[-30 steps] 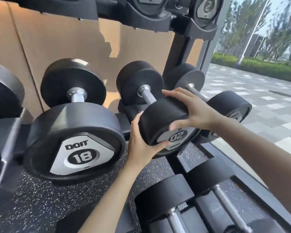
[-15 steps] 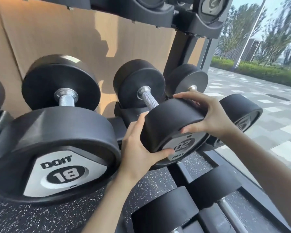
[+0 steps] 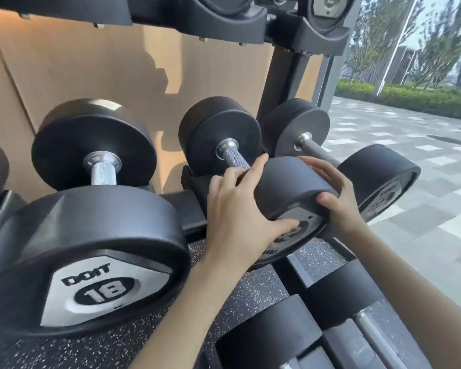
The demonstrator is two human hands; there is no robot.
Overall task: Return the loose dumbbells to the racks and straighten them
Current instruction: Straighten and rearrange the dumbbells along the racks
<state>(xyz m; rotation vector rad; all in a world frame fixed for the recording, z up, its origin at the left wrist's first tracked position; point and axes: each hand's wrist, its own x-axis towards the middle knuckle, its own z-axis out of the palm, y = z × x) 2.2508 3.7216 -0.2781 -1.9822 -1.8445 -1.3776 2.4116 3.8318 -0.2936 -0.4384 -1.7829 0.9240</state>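
At the far left the 18 dumbbell lay in the rack, its grey end plate reading "DOIT" over "18". Just right of it sat the middle dumbbell, also in the rack's middle row, its far head against the tan wall and its near head between our two hands. Our left hand clasped the near head's left side, fingers curled over the top edge by the knurled steel handle and thumb laid across the end plate. Our right hand gripped the right side, fingers wrapped over the top and thumb on the front rim. The dumbbell was black, with round rubber heads and a grey plate; the thumb and blur hid its writing, so we could not read it. The right dumbbell lay just beside it, angled outward, its plate too blurred to read. More dumbbells lay on the row below.
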